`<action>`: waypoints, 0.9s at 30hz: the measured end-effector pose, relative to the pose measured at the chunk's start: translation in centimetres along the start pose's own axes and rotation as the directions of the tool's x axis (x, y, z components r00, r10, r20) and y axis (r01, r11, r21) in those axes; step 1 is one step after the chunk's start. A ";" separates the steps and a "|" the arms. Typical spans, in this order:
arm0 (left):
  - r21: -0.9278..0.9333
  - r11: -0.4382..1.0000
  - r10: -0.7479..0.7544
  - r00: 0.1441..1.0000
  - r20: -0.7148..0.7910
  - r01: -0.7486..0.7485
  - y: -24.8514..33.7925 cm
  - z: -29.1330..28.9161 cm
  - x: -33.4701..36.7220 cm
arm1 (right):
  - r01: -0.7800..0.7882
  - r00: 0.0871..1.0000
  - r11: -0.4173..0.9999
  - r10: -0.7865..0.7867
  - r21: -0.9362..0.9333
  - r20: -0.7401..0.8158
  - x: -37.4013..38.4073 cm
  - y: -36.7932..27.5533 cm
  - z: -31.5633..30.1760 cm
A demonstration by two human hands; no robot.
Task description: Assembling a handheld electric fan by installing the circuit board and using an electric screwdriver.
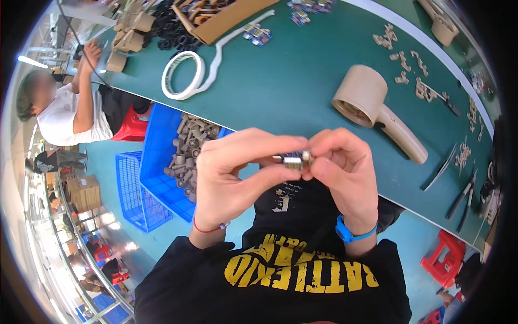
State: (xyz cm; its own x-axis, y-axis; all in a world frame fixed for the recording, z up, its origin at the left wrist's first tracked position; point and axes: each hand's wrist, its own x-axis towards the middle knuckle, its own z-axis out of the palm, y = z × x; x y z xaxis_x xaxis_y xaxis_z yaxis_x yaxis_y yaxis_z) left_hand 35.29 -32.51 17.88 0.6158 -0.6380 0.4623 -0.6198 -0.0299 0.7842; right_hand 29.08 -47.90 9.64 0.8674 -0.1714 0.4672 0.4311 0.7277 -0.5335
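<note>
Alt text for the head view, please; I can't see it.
Left hand and right hand together pinch a small electronic assembly at a green worktable. A beige hair-dryer-shaped housing lies to the right, a white tape roll to the left.

From my end I can see a roll of white tape (pixel 200 75) near an open cardboard box (pixel 222 26) on the green table (pixel 286 81). Off left I make out a blue bin (pixel 153 167) of brown pieces (pixel 189 154) and a co-worker in a white shirt (pixel 67 119); rightward, tweezers (pixel 441 166) lie near black-handled pliers (pixel 459 200).
</note>
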 end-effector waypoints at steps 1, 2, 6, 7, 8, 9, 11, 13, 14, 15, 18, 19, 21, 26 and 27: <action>-0.019 0.998 -0.051 0.997 0.064 0.052 0.0 0.4 0.1 | -0.029 0.999 1.000 0.029 0.004 -0.045 -0.8 -0.3 -0.2; -0.029 0.994 -0.100 0.988 0.119 0.104 0.0 0.7 -0.2 | -0.062 0.995 0.998 0.063 0.012 -0.081 -1.6 -0.5 -0.4; -0.195 0.978 -0.024 0.963 0.270 0.079 -1.3 3.3 -0.8 | -0.035 0.986 0.993 0.015 -0.117 -0.166 -6.1 -1.8 -1.3; -0.243 0.965 -0.022 0.954 0.300 0.099 -1.4 3.7 -1.1 | -0.050 0.979 0.987 0.017 -0.154 -0.205 -6.9 -2.1 -1.2; -0.260 0.959 -0.027 0.952 0.306 0.111 -1.6 4.0 -1.4 | -0.065 0.969 0.980 0.017 -0.188 -0.246 -7.5 -2.4 -1.1; -0.260 0.959 -0.028 0.951 0.307 0.112 -1.7 4.2 -1.6 | -0.065 0.969 0.980 0.017 -0.188 -0.246 -7.8 -2.4 -1.0; -0.207 0.969 -0.061 0.947 0.316 0.131 -1.9 4.3 -1.8 | -0.122 0.943 0.969 0.045 -0.217 -0.329 -8.4 -2.5 -0.8; -0.172 0.976 -0.071 0.941 0.330 0.133 -2.4 4.5 -2.0 | -0.165 0.918 0.947 0.047 -0.274 -0.393 -8.3 -2.4 -0.1; -0.229 0.949 -0.134 0.934 0.330 0.217 -2.7 4.7 -2.1 | -0.213 0.891 0.922 0.047 -0.324 -0.452 -8.3 -2.3 0.2; -0.286 0.911 -0.196 0.922 0.335 0.298 -3.2 4.7 -2.3 | -0.213 0.891 0.922 0.048 -0.323 -0.451 -8.4 -2.4 0.4; -0.406 0.816 -0.397 0.909 0.126 0.412 -7.3 2.5 -1.2 | -0.265 0.852 0.881 0.023 -0.392 -0.523 -8.9 -2.6 0.2; -0.448 0.804 -0.434 0.901 0.007 0.391 -10.3 1.0 -0.7 | -0.266 0.840 0.857 -0.018 -0.441 -0.542 -9.3 -2.7 -0.4; -0.693 0.670 -0.503 0.850 -0.160 0.266 -15.7 -3.2 1.0 | -0.265 0.828 0.836 -0.059 -0.481 -0.558 -9.6 -2.7 -0.9; -0.825 0.565 -0.525 0.778 -0.346 0.014 -25.6 -13.4 2.1 | -0.262 0.864 0.813 -0.042 -0.519 -0.502 -9.3 -1.3 0.2; -0.836 0.548 -0.549 0.747 -0.375 -0.017 -26.2 -13.6 2.5 | -0.265 0.868 0.804 -0.042 -0.533 -0.495 -9.4 -1.2 0.1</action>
State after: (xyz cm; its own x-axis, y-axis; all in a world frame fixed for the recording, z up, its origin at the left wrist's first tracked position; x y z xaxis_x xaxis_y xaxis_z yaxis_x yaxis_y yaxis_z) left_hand 59.71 -22.81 4.10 0.9826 -0.1717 0.0704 0.0564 0.6377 0.7682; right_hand 20.39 -47.10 6.00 0.8575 -0.5085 0.0787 0.2490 0.2761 -0.9283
